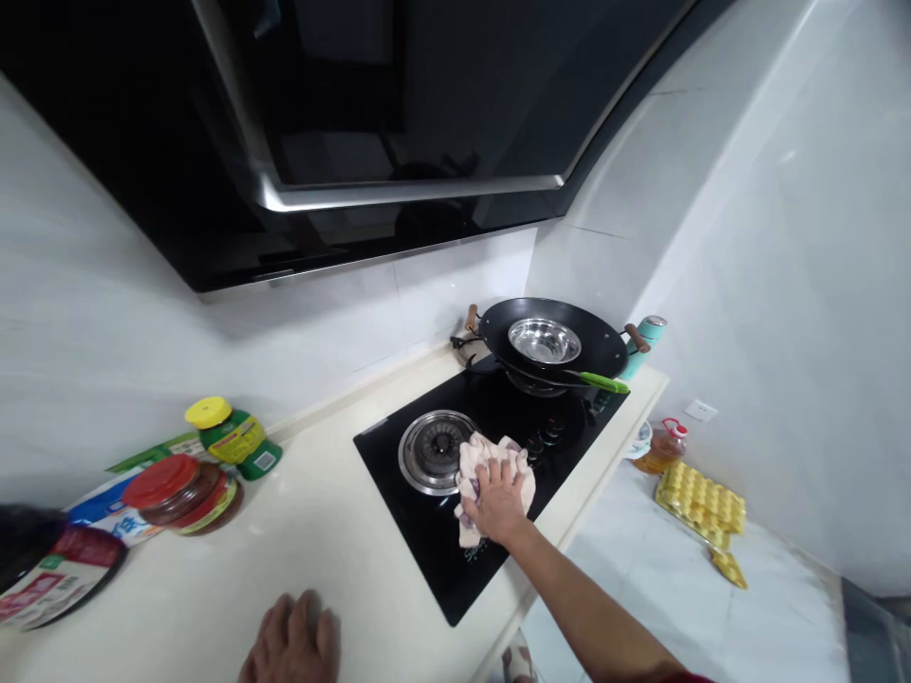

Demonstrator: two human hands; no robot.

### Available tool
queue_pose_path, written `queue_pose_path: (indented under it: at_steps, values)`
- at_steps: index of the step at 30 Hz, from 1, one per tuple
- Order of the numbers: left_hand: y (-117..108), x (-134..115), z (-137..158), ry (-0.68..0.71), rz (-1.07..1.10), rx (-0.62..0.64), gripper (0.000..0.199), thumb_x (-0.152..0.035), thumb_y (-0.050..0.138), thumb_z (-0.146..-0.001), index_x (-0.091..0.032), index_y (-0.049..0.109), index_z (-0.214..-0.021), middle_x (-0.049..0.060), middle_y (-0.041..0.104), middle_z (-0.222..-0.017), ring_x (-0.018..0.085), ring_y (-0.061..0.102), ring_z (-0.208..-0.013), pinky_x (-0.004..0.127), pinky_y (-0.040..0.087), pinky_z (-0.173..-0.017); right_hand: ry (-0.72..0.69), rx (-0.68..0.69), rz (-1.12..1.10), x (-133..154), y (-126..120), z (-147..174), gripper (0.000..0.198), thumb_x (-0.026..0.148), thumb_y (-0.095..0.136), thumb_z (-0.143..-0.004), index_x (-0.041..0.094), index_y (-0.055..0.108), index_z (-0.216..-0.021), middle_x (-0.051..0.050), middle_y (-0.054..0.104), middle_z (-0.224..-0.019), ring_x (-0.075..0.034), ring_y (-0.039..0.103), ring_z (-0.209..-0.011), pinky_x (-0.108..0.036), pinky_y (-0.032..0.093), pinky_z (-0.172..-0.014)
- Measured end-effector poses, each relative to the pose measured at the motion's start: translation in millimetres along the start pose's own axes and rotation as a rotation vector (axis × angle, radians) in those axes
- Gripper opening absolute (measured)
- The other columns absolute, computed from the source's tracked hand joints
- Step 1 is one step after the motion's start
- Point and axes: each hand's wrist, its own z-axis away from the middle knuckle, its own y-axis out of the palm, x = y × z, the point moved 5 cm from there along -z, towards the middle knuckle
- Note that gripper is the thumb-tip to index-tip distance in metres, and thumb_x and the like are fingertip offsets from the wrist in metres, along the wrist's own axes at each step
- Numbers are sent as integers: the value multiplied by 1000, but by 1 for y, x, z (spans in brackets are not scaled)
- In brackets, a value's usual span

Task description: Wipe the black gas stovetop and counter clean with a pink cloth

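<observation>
My right hand (pixel 496 501) presses down on a crumpled pale pink cloth (pixel 471 463), fingers spread over it. The cloth lies on the black glass gas hob (pixel 419 526), against the right side of the left burner (pixel 437 451) and near the control knobs (pixel 547 436). On the white counter (pixel 334 541), left of the hob, rests my left hand (pixel 293 643), its fingers slightly apart and holding nothing; the frame's lower edge cuts it off.
A black wok (pixel 598 346) with a steel bowl (pixel 545 341) inside and a green-handled utensil (pixel 604 382) sits over the right burner. Jars, including a red-lidded jar (pixel 186 493) and a green jar (pixel 238 441), stand left. The range hood (pixel 399 204) hangs above.
</observation>
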Motion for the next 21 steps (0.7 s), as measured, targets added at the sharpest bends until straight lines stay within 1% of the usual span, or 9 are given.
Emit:
queue_pose_path:
  at_steps: [2,4,8,11,14,16,18,20,21]
  values:
    - [0,-1,0,-3,-18,-2,59,-51,27,-99,-21,56,-141,16,48,-158,30,38,-151,55,33,-121,-37,-49,-31,17,7,28,65,54,53,-95,23,50,-152,-20,42,-161,-47,34,-145,-71,20,-115]
    - [-1,-2,0,-2,-29,-1,58,-50,28,-99,-21,56,-141,16,48,-158,30,38,-151,55,33,-121,-102,-60,-75,34,15,55,56,48,60,-92,27,57,-143,-17,50,-152,-44,42,-137,-68,27,-112]
    - [-6,-7,1,15,-33,20,58,-48,26,-100,-19,57,-141,18,47,-158,33,37,-151,56,32,-121,-196,-27,-188,65,29,96,51,39,73,-82,31,63,-131,-14,56,-142,-42,47,-129,-63,34,-107]
    - [-9,-9,1,20,-36,39,60,-49,26,-100,-17,56,-142,19,46,-159,33,37,-152,56,32,-120,-267,-10,-333,84,42,113,54,31,77,-75,33,64,-128,-11,56,-140,-40,48,-128,-60,36,-106]
    - [-10,-9,1,13,-40,53,60,-48,27,-100,-16,55,-142,19,46,-159,33,36,-152,55,32,-121,-306,-34,-607,96,47,115,56,20,73,-70,30,64,-125,-8,58,-135,-34,52,-127,-51,42,-106]
    - [-10,-9,1,13,-41,45,59,-47,27,-101,-16,55,-142,19,47,-159,32,36,-152,54,32,-120,-269,-26,-838,92,42,106,51,18,67,-74,28,64,-124,-6,59,-133,-27,57,-123,-42,47,-104]
    - [-11,-10,2,16,-37,34,59,-47,27,-101,-16,56,-142,19,47,-158,32,36,-152,54,32,-120,-204,51,-1017,77,31,91,46,23,59,-82,27,62,-128,-5,60,-130,-22,64,-114,-36,51,-100]
    - [-12,-11,3,15,-32,29,59,-46,26,-101,-15,56,-141,20,46,-159,33,36,-152,55,32,-120,-132,132,-1055,51,14,75,46,28,53,-89,27,59,-134,-4,63,-127,-21,66,-111,-36,53,-99]
    - [-12,-11,3,15,-30,28,60,-46,25,-101,-14,56,-141,20,46,-159,34,36,-152,55,32,-120,-98,123,-1010,34,4,68,47,28,53,-88,27,59,-135,-5,62,-131,-22,65,-116,-36,51,-103]
